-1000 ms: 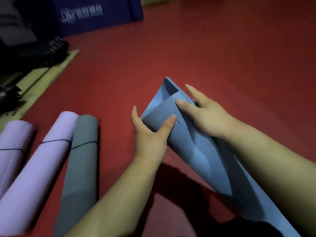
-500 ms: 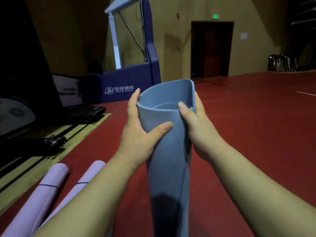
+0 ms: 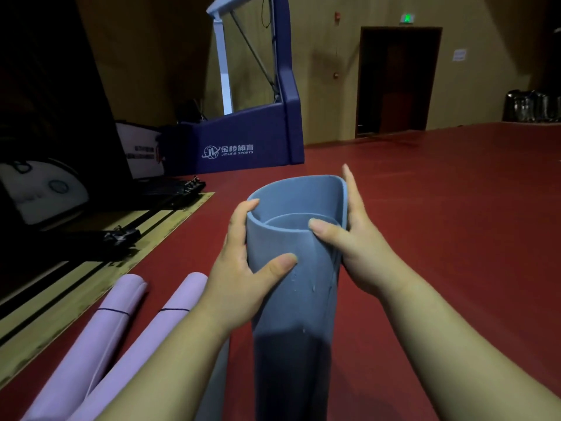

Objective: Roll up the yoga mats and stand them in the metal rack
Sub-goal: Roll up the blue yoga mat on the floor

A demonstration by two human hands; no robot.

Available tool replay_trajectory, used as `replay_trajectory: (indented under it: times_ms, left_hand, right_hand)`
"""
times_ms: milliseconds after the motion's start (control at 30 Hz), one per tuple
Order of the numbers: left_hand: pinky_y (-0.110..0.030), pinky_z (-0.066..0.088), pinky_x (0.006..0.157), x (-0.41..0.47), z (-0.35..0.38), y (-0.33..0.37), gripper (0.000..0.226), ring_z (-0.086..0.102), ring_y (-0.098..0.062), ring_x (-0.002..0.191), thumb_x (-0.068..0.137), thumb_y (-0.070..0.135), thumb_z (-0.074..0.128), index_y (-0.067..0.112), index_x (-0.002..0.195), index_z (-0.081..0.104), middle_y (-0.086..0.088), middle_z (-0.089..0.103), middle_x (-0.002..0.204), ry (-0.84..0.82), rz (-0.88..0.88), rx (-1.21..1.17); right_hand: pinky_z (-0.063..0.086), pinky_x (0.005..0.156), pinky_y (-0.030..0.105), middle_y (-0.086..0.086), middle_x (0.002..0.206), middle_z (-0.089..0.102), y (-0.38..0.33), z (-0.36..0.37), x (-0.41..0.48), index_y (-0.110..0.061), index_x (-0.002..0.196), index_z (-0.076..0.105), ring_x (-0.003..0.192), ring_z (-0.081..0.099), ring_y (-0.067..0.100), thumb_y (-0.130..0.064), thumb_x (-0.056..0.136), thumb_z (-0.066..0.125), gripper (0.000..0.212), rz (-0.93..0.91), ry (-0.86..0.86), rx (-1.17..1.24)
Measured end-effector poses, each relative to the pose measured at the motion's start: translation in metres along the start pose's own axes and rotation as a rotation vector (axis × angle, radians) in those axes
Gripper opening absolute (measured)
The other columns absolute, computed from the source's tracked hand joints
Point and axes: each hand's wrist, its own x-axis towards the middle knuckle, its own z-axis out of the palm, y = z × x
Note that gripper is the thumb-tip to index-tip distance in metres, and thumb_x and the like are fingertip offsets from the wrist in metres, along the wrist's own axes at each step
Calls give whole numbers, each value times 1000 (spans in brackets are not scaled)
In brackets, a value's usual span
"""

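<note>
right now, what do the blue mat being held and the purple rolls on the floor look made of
Blue mat: probably soft foam or rubber, matte; its thick edge shows at the top and it bends in a loose curl. Purple rolls: seemingly similar matte foam, smooth, each bound by a thin dark band.

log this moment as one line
blue yoga mat: held upright, loosely rolled | left hand: grips it | right hand: grips it | lilac rolled mats: lying on floor
</note>
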Motion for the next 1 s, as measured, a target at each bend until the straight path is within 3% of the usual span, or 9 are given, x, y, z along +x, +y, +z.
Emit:
replay_trajectory:
  times_ms: [100,233,333,433,533,700,800,900,1000]
  left_hand:
    - [-22,43,103,0,-3,-4,87,50,1,132,69,60,74,57,144,28,28,45,146,-27,4,-30]
    - [-16,43,100,4,-5,-6,79,49,8,129,72,59,71,58,141,31,44,44,137,-42,12,-94]
    - [-33,47,106,7,-4,-8,63,56,-3,129,80,65,60,51,138,41,32,54,136,6,-52,-272]
    - [-25,49,100,3,1,-6,58,60,-3,122,83,73,46,44,132,51,29,62,127,96,-120,-355]
    - [-25,45,101,-1,7,-7,48,58,0,119,88,72,43,43,125,56,29,62,122,161,-156,-338]
    - [-55,37,115,-9,13,-21,47,52,-21,135,90,69,48,44,129,54,5,58,141,197,-194,-352]
    - [-56,37,116,-14,14,-20,43,53,-21,134,91,64,48,43,128,55,5,58,140,213,-211,-353]
    - [-56,40,114,-13,7,-19,43,55,-22,133,88,61,52,44,126,59,4,60,140,204,-217,-359]
    - [-46,52,100,-9,-2,-21,40,63,-22,120,81,55,59,41,118,64,2,64,132,192,-219,-352]
  right_hand:
    - [54,91,19,-20,143,52,-8,-4,9,-51,154,23,124,61,1,-22,73,85,105,-17,-38,-47]
    - [57,87,33,-4,131,60,-2,3,12,-43,135,48,113,68,15,-30,60,87,86,-11,7,51]
    - [57,85,34,-11,117,67,7,13,9,-42,128,51,107,69,16,-32,62,86,76,15,17,113]
    - [56,85,28,-22,110,69,12,23,5,-44,127,50,106,69,12,-41,65,81,69,34,17,85]
    - [54,85,25,-14,118,67,19,32,0,-41,124,53,107,68,10,-42,69,79,61,38,56,105]
    - [52,79,17,-25,103,68,30,40,-12,-30,123,52,97,67,0,-29,79,73,49,43,72,115]
    - [51,83,17,-29,104,68,34,42,-16,-30,121,54,100,65,-3,-34,77,73,48,55,78,111]
    - [52,90,28,-17,112,67,38,38,-14,-37,111,61,106,64,8,-44,72,70,40,69,107,134]
    - [53,82,24,-14,108,69,36,35,-12,-36,113,61,99,66,8,-37,74,73,41,47,127,122]
